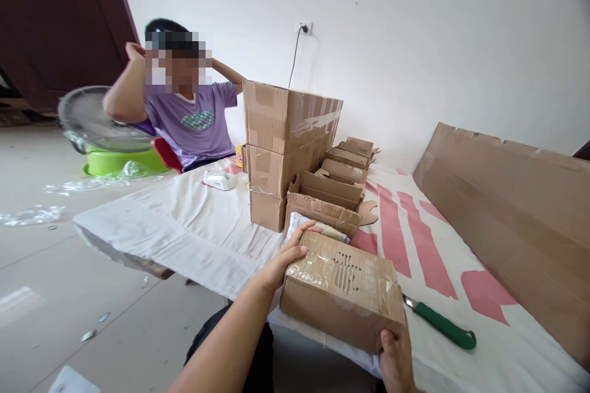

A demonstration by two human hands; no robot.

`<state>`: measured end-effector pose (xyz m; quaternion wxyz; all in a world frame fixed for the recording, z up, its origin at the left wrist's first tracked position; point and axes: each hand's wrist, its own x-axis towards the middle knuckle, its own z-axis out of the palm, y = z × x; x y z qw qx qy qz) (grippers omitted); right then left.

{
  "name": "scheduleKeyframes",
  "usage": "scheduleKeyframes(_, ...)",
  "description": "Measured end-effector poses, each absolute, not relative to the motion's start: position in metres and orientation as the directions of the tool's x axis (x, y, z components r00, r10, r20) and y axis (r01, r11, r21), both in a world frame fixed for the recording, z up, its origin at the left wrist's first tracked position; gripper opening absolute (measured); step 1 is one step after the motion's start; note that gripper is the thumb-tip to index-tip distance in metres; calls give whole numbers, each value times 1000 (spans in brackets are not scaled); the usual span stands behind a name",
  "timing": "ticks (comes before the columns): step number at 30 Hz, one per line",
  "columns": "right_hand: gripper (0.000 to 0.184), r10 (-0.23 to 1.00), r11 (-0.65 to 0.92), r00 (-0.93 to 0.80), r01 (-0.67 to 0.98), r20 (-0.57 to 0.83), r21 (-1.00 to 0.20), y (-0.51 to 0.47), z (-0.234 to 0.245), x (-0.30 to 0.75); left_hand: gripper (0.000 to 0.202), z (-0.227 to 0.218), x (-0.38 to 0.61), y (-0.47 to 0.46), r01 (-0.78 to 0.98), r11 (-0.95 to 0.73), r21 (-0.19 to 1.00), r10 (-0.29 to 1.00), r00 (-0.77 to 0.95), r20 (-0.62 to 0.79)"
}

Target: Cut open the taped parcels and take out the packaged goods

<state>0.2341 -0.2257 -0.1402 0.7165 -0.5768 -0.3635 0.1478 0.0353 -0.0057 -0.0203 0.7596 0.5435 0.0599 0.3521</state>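
Observation:
A taped cardboard box (343,301) with dark printed marks on top is held at the near edge of the table. My left hand (284,263) grips its left end, thumb on the top and fingers reaching round the far side. At the lower right corner, my right hand (396,356) holds the box, its thumb on the near face and the other fingers mostly hidden. Just right of the box lies a knife with a green handle (445,324); part of its blade is hidden behind the box.
Taller taped boxes (270,166) stand stacked on the cloth-covered table (184,227), beside a row of open cartons (322,196). A large cardboard sheet (511,209) leans at right. A person in a purple shirt (193,129) sits across, both arms raised to the head.

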Motion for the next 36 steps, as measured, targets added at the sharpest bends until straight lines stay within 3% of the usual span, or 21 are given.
scheduleKeyframes(11,82,629,284,693,219,354,-933,-226,-147,236,52,-19,40,-9,-484,203,851,653,715,250)
scheduleKeyframes(17,84,646,267,686,210,336,-941,-227,-145,235,47,-19,42,-8,-497,101,862,731,625,274)
scheduleKeyframes(30,77,616,305,686,245,387,-920,-225,-139,233,40,-17,42,-10,-508,119,853,706,647,287)
scheduleKeyframes(36,75,622,286,683,257,383,-923,-227,-135,233,35,-19,45,-4,-592,92,801,814,507,282)
